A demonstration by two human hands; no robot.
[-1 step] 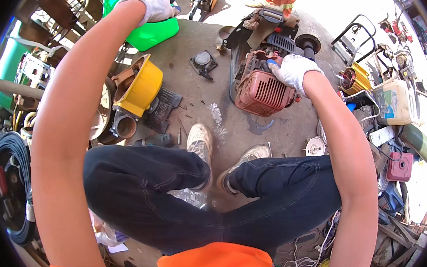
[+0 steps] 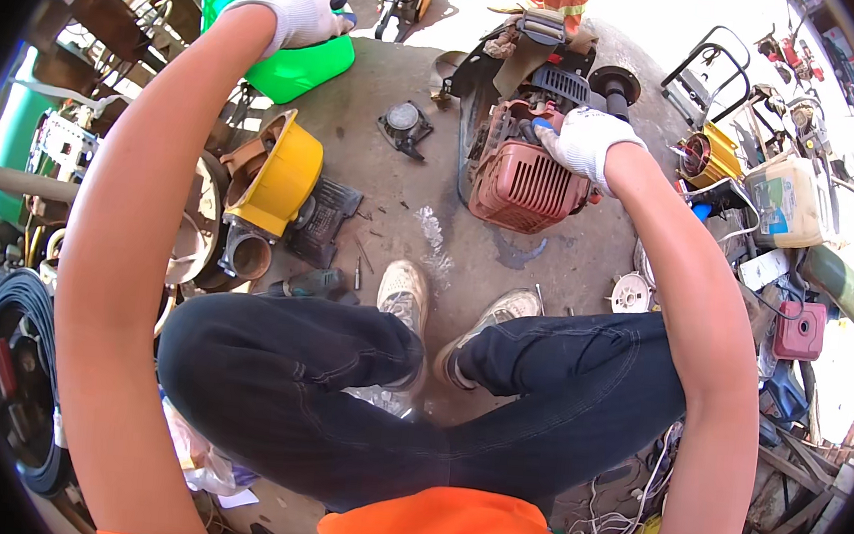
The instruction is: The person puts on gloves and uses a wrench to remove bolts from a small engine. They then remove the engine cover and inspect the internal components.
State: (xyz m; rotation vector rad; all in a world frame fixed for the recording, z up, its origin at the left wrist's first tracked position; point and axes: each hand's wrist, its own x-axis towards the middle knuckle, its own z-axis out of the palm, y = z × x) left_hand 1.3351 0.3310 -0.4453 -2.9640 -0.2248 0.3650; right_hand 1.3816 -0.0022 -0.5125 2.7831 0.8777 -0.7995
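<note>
left hand (image 2: 302, 11) gloved, in green tub (image 2: 292, 66) | right hand (image 2: 587, 139) gloved, on red engine (image 2: 524, 179) | yellow housing (image 2: 284, 170) between

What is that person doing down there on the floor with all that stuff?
A person sits on the concrete floor among machine parts. Their gloved right hand rests on top of a small red engine, gripping a blue-handled tool there. Their gloved left hand reaches into a green plastic tub. A yellow engine cover lies nearby.
</note>
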